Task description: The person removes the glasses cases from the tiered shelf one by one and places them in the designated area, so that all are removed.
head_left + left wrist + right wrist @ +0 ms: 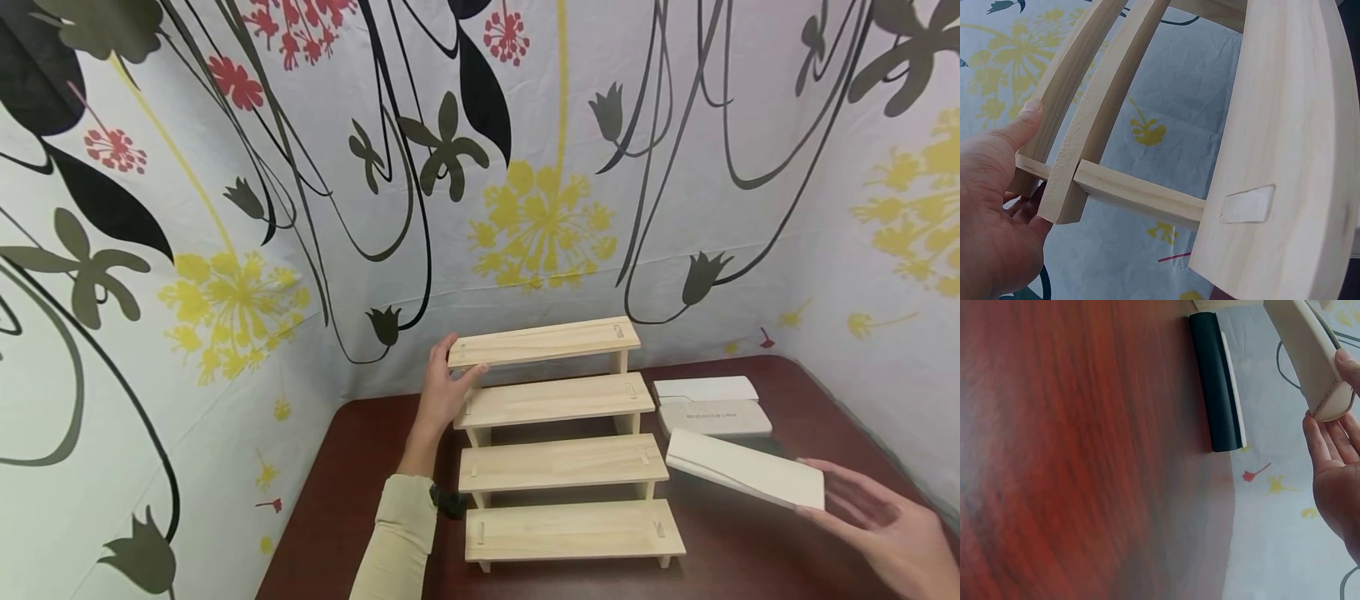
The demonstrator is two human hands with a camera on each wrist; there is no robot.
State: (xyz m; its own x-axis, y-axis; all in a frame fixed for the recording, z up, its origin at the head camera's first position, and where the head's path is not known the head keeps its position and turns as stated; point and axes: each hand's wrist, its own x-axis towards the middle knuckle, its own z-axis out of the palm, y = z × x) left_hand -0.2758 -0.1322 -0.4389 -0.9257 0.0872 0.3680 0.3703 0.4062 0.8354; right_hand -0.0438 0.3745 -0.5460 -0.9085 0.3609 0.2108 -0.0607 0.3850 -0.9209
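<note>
A pale wooden stepped rack (555, 467) with several flat tiers stands on the table. My left hand (441, 390) grips the left end of its top tier; in the left wrist view the thumb lies along the upper slat (1063, 100) and the fingers reach underneath. My right hand (888, 521) holds a cream glasses case (742, 471) by its right end, raised beside the rack's right side. In the right wrist view, the thumb and fingers pinch the end of this case (1310, 356). The tiers carry nothing.
Behind the held case lie a white case (705, 388) and a cream case (716, 417) with small lettering. A dark green case (1215, 381) shows in the right wrist view. The reddish-brown table (330, 508) is bordered by flower-patterned cloth (525, 250) at the back and sides.
</note>
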